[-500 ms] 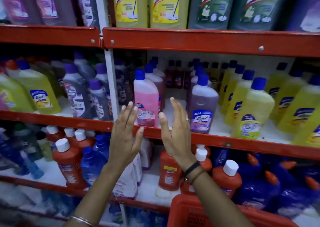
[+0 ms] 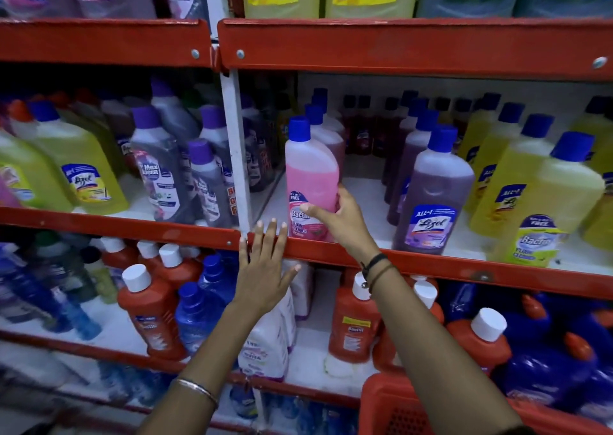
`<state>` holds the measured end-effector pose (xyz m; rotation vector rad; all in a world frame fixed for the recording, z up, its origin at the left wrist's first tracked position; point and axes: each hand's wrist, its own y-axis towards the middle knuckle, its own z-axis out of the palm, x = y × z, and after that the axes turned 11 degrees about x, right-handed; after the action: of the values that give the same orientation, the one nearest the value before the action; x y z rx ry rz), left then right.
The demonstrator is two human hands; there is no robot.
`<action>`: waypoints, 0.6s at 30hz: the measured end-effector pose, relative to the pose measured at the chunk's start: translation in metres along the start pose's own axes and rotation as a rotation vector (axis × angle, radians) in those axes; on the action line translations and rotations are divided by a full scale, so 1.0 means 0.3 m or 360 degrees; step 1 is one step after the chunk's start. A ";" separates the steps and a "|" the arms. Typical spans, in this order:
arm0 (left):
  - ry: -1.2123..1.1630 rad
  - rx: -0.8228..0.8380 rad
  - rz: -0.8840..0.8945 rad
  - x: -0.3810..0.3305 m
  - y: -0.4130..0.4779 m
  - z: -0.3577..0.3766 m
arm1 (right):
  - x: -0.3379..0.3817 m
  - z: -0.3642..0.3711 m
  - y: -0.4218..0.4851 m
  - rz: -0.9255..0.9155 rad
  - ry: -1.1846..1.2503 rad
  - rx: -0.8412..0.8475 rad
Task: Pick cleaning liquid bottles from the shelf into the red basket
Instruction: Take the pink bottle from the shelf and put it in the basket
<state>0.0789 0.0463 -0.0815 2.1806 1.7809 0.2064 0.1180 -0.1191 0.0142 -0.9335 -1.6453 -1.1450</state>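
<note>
A translucent pink plastic bottle (image 2: 311, 182) has a blue cap and a pink-and-blue label. Beside it, a purple plastic bottle (image 2: 431, 195) carries a purple label. The yellow plastic bottles (image 2: 544, 199) have blue caps. The metal shelf rail (image 2: 464, 265) and the perforated plastic basket (image 2: 391, 404) are red.

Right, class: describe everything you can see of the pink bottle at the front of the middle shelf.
The pink bottle looks like translucent plastic, filled with pink liquid nearly to its shoulder, with a blue screw cap on top. Its pink label reads "Bactin" and carries a "free" tag. It stands upright at the front edge of the red shelf, left of a purple bottle. The right hand wraps its lower part, thumb across the label; the left hand is off it.
</note>
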 end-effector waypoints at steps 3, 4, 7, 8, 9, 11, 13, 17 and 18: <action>0.0011 -0.0010 0.0016 -0.002 0.012 -0.001 | -0.002 0.002 -0.013 -0.0090 0.0039 -0.0121; 0.0003 -0.0020 0.0020 -0.004 0.011 -0.002 | 0.004 0.005 -0.027 -0.0120 0.0045 -0.0179; -0.0023 -0.0040 0.0038 -0.016 0.012 0.002 | 0.032 0.004 -0.072 -0.0222 -0.0090 -0.0421; -0.0016 -0.0040 0.0059 -0.022 0.015 0.005 | 0.049 0.000 -0.090 -0.0264 -0.0214 -0.0526; -0.0002 -0.0032 0.0083 -0.030 0.018 0.008 | 0.069 -0.004 -0.108 -0.0328 -0.0346 -0.0647; 0.0006 -0.0018 0.0130 -0.055 0.031 0.012 | 0.109 -0.007 -0.147 -0.0475 -0.0557 -0.0907; -0.0033 -0.0006 0.0185 -0.094 0.045 0.014 | 0.131 -0.010 -0.187 -0.0640 -0.0674 -0.1129; -0.0052 0.0013 0.0244 -0.163 0.059 0.012 | 0.120 -0.021 -0.254 -0.0825 -0.0987 -0.1440; -0.0048 0.0022 0.0239 -0.169 0.061 0.012 | 0.124 -0.025 -0.266 -0.0842 -0.1006 -0.1471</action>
<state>0.0862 -0.0066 -0.0743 2.3159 1.6084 0.1945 0.0350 -0.1460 0.0287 -1.6021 -1.9193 -2.2476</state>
